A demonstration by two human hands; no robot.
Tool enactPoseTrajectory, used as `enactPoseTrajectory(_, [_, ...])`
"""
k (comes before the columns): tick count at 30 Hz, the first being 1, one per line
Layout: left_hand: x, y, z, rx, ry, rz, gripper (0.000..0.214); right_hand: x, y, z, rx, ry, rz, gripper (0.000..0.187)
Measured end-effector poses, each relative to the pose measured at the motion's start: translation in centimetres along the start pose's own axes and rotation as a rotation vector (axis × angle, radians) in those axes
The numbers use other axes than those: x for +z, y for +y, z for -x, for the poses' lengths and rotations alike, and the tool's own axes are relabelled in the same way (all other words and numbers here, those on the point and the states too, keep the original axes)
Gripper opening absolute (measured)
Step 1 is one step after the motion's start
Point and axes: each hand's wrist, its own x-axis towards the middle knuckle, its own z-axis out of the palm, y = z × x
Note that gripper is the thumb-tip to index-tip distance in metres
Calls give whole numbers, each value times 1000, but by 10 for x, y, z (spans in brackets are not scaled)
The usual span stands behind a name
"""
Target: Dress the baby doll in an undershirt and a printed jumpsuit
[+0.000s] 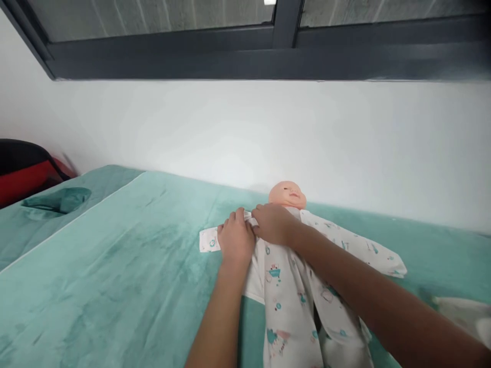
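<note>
A baby doll [286, 194] lies on its back on a green padded bed, its head toward the wall. White baby clothes [274, 286] with a small coloured print lie over its body and legs. One sleeve [353, 240] stretches out to the right; the cuff of the other [209, 240] pokes out at the left. My left hand [236, 235] is closed around that left sleeve. Across the doll's chest reaches my right hand [274, 223], its fingers pinching the same sleeve near the shoulder. The doll's arm on that side is hidden.
The green bed [126, 266] runs along a white wall [192, 128] under a dark window frame [164, 56]. At the far left are a face hole [57, 200] in the bed and a red and black bag-like object [26, 171]. A blurred whitish item [462, 312] lies at the right edge.
</note>
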Motion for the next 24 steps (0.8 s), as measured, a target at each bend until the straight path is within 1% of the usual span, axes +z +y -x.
enactPoseTrajectory(3, [0,-3,-2,-42,-38,11,36,2,0,2,-67,-26,19,21])
enactPoseTrajectory(5, [3,-5,-3,-42,-38,13,35,0,-4,-2,-87,-98,32,19])
enactPoseTrajectory(8, [8,-5,-3,-23,-19,5,32,-4,-12,-13,-59,-202,46,21])
enactPoseTrajectory(10, [9,-3,-2,-10,-12,-3,30,-7,-15,-16,-38,-224,52,23])
enactPoseTrajectory(13, [6,1,0,-6,-11,11,32,-10,-10,-11,-42,-195,43,23])
enactPoseTrajectory(18, [-1,3,1,-33,-9,101,41,-15,16,13,-63,-102,-24,17])
enactPoseTrajectory(22, [-3,-1,-1,-62,-22,245,46,-21,37,27,3,-48,-133,19])
enactPoseTrajectory(24, [-4,-2,-3,-72,-47,295,45,-24,45,33,54,-50,-186,20])
